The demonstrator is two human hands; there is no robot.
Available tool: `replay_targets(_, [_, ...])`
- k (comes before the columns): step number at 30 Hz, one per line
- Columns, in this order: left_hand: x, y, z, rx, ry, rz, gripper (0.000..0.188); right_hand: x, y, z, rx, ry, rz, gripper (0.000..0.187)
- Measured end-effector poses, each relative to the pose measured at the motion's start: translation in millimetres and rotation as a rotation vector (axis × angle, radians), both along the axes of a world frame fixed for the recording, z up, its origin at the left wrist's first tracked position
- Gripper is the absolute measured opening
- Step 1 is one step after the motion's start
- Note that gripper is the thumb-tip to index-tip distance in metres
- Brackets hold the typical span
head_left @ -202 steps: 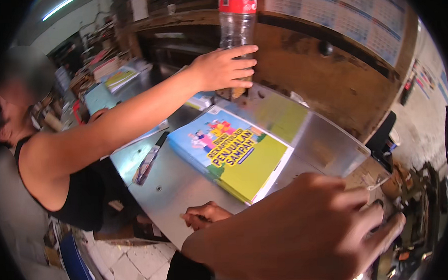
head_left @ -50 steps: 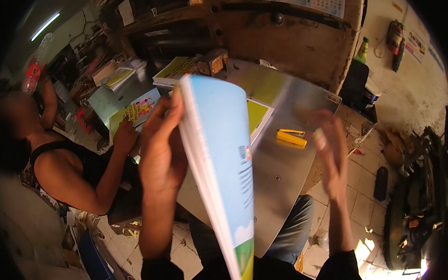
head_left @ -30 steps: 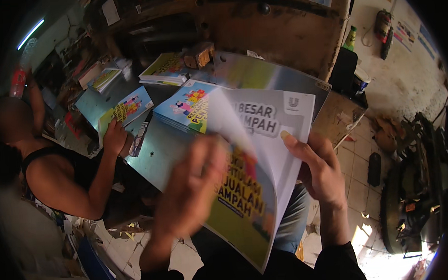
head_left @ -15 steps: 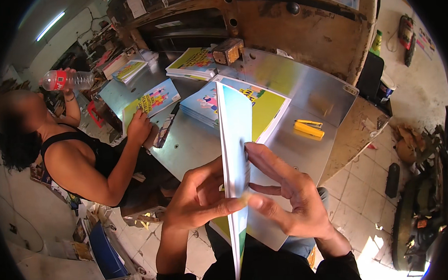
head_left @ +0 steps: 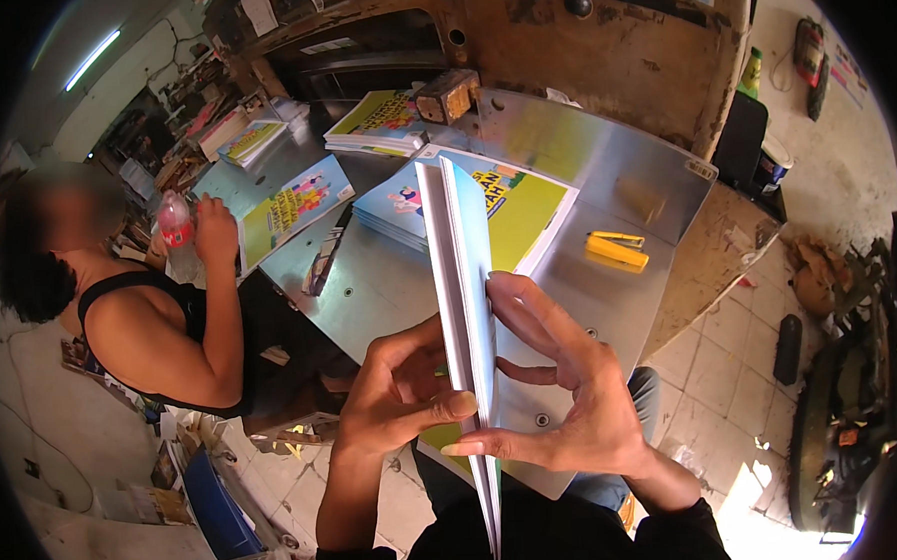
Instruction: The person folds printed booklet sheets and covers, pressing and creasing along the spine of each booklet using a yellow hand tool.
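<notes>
A thin paper booklet (head_left: 455, 250) stands edge-on between my hands, its leaves slightly parted at the top. My left hand (head_left: 398, 392) is closed on its left side, with the thumb lying along the page edges. On the other side my right hand (head_left: 579, 394) pinches it, fingertips on the light-blue cover and thumb at the lower edges. Behind it on the metal table lie a stack of blue booklets (head_left: 391, 214) and a green-and-blue printed stack (head_left: 531, 211). A yellow stapler (head_left: 615, 253) rests to the right.
At the left a co-worker (head_left: 160, 323) holds a plastic bottle (head_left: 175, 232) beside another booklet (head_left: 293, 212). More booklet stacks (head_left: 374, 123) and a worn block (head_left: 448, 97) stand at the back. A dark cutter-like tool (head_left: 325, 253) lies near the table's left edge.
The booklet's leaves have parted more at the top, and my right thumb has shifted lower and left. The co-worker has lowered the bottle and lifted a hand off the booklet on the table.
</notes>
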State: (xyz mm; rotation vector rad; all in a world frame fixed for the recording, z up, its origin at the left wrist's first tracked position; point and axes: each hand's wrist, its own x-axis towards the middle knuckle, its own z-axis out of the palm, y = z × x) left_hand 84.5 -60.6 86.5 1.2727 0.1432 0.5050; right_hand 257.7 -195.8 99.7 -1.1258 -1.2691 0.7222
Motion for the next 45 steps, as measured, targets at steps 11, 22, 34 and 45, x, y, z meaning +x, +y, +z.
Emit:
replay_targets(11, [0.6, -9.6, 11.1, 0.086, 0.071, 0.143, 0.055, 2.2, -1.5, -5.0, 0.003, 0.107, 0.061, 0.1])
replay_targets(22, [-71.9, 16.3, 42.5, 0.468, -0.001, 0.917, 0.056, 59.8, -36.4, -31.9, -0.277, -0.002, -0.467, 0.026])
replay_targets(34, [-130.8, 72.8, -14.0, 0.294, 0.227, 0.756, 0.04, 127.7, -47.2, -54.7, -0.257, 0.179, -0.441, 0.032])
replay_targets(45, [-56.5, 36.3, -50.6, 0.795, 0.609, 0.912, 0.072, 116.3, -31.9, -38.6, -0.409, 0.153, -0.504, 0.038])
